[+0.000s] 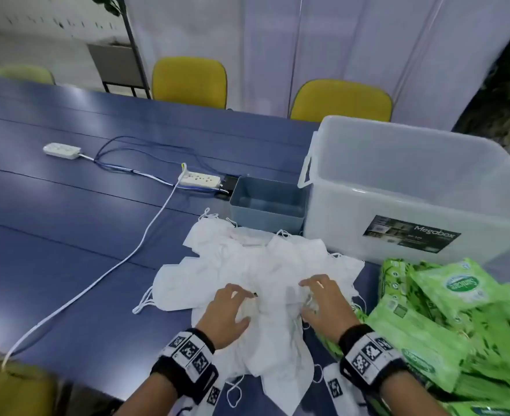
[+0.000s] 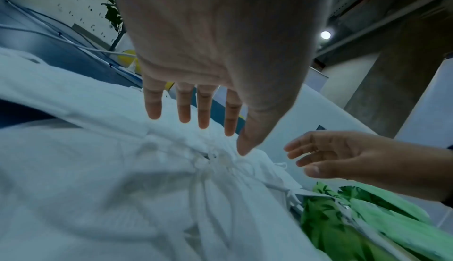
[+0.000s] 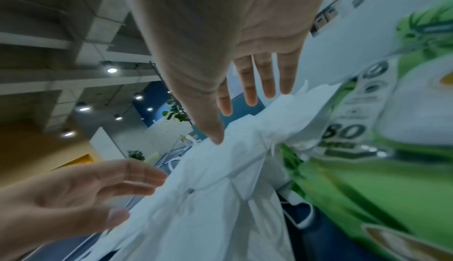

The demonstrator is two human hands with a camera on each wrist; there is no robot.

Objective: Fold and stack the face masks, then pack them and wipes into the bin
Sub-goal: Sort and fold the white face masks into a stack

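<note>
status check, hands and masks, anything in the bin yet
Both hands open: left hand, right hand over loose mask pile. Nothing folded. Clear bin shows nothing inside. Wipes crowd the right.

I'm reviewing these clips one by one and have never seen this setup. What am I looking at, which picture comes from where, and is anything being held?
There is no machine here: a person works with two bare hands and wears three cameras. The big picture comes from the head; the other two come from cameras strapped to the wrists and look along each palm.

On the blue table lies a loose pile of white face masks, with green wipe packs to its right. Behind them stand a small grey-blue bin and a large clear box.

The left hand and right hand are over the masks with fingers spread. Neither has a grip on anything yet.
</note>
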